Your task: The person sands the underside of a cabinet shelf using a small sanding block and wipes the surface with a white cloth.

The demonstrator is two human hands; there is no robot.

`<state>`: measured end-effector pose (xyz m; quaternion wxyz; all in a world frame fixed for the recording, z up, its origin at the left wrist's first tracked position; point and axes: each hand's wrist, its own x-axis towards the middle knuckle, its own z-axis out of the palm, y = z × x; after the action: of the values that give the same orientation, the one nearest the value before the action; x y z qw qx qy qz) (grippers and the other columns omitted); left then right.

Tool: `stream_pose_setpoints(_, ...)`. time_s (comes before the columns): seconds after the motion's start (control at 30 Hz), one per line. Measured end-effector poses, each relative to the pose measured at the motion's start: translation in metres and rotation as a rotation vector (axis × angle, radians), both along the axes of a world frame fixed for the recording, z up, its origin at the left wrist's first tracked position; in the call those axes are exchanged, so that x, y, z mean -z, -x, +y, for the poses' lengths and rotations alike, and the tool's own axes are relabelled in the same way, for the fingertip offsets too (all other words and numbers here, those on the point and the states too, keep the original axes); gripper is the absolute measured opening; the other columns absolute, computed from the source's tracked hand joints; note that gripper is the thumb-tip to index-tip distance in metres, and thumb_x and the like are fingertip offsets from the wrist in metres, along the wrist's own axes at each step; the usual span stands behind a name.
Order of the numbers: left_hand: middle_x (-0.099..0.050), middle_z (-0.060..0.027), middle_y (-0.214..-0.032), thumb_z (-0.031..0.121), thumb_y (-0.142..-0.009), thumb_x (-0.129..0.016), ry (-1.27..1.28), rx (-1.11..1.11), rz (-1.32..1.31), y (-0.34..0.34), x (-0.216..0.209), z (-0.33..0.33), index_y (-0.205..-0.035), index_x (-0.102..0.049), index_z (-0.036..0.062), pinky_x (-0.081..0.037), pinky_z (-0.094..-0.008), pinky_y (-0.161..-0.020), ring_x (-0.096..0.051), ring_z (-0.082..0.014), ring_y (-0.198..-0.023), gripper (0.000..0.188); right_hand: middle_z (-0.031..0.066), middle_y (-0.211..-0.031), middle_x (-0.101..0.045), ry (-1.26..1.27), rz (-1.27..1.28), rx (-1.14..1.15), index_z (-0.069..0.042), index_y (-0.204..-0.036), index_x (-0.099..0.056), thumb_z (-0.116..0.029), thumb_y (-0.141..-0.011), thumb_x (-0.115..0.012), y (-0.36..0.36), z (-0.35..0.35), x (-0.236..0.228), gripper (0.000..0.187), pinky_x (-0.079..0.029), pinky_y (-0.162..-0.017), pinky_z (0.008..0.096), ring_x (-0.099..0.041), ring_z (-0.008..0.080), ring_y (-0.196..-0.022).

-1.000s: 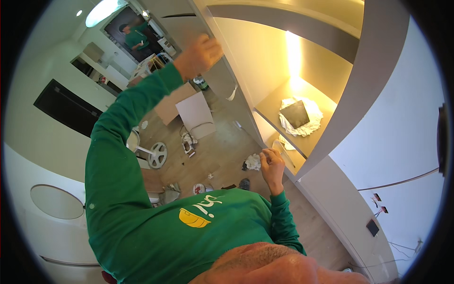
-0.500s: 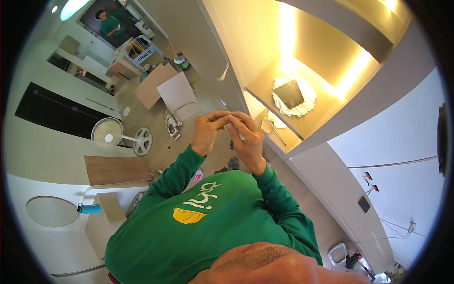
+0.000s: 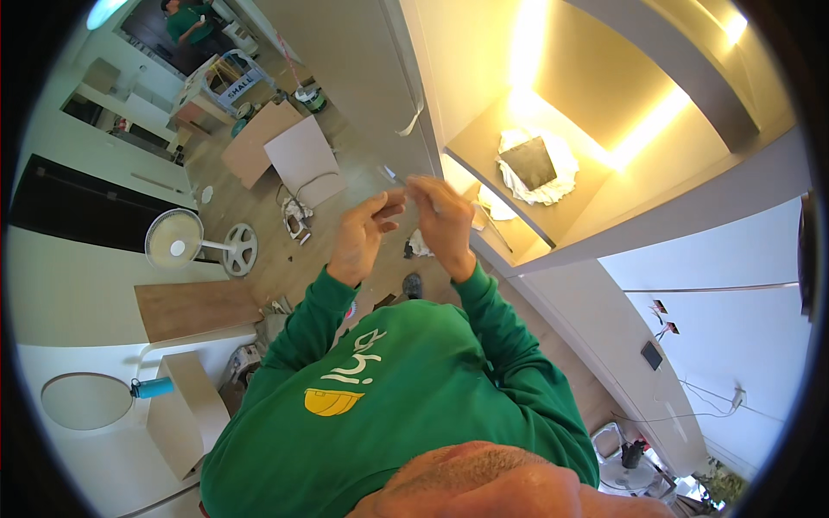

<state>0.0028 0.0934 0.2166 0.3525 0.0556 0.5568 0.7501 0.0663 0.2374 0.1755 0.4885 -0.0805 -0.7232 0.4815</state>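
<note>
Both my hands are raised in front of my chest, close together, beside the lit shelf niche [image 3: 484, 155]. My left hand [image 3: 361, 240] is loosely curled, its fingers apart, and I see nothing in it. Just to its right, my right hand [image 3: 445, 224] has its fingers bent inward and pressed together at the tips. Anything small between those fingertips is too hidden to make out. On the niche's shelf lies a dark square block [image 3: 529, 164] on a crumpled white sheet [image 3: 566, 168]. A strip of pale tape [image 3: 413, 121] hangs from the panel edge beyond my hands.
A white standing fan [image 3: 175, 239] lies on the floor at left, near a wooden board [image 3: 194, 309]. Farther off are cardboard sheets [image 3: 302, 160], a paint bucket [image 3: 311, 97] and a step stool [image 3: 240, 84]. A person [image 3: 184, 24] in green stands at the far left.
My hands have parted slightly from their fingertip-to-fingertip pinch and moved a little left and farther from me. The left fingers have loosened. The view has shifted slightly.
</note>
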Motion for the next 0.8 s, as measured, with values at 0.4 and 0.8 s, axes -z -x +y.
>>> stream_pose_setpoints(0.4,-0.07,-0.0037,-0.073,0.025,-0.089,-0.075,0.855,0.076,0.526,0.045,0.223,-0.213,-0.092,-0.075,-0.0001,-0.049,-0.0295,-0.059,-0.065,-0.0146,-0.063,0.026,0.0106,-0.093,-0.076,0.259,0.335,-0.034,0.002,-0.104,-0.075,0.003,-0.092,-0.069,0.11,0.086,-0.084,0.014,-0.056,-0.078,0.0256,-0.072,0.014,-0.084)
stream_pose_setpoints(0.8,-0.059,-0.0042,-0.062,0.028,-0.093,-0.065,1.159,0.324,0.237,-0.094,0.382,-0.459,-0.086,-0.071,0.0113,-0.04,-0.0326,-0.044,-0.056,-0.0154,-0.051,0.02,0.0094,-0.094,-0.074,0.022,0.363,0.198,-0.002,-0.096,-0.075,0.003,-0.087,-0.073,0.128,0.086,-0.105,0.01,-0.056,-0.07,0.0277,-0.072,0.018,-0.076)
